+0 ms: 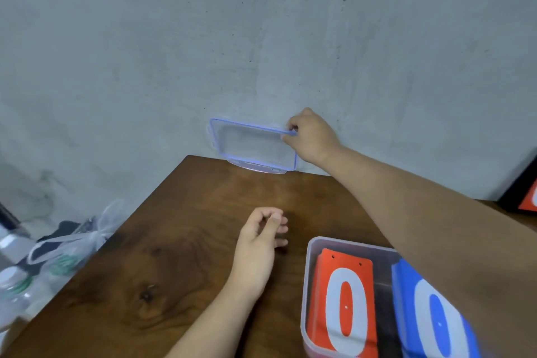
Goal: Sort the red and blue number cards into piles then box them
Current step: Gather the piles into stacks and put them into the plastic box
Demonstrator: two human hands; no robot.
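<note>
A clear plastic box (308,276) stands at the table's near right. Inside it a pile of red number cards (341,308) with a white 0 on top lies on the left, and a pile of blue number cards (433,325) with a white 0 lies on the right, partly hidden by my right forearm. A clear lid with a blue rim (252,144) leans upright against the wall at the table's far edge. My right hand (312,136) pinches the lid's upper right corner. My left hand (261,237) hovers over the middle of the table, fingers loosely curled, holding nothing.
The wooden table (180,241) ends at a grey wall. Plastic bottles and a clear bag (58,250) sit off its left edge. A black-framed red board (523,192) leans at the far right.
</note>
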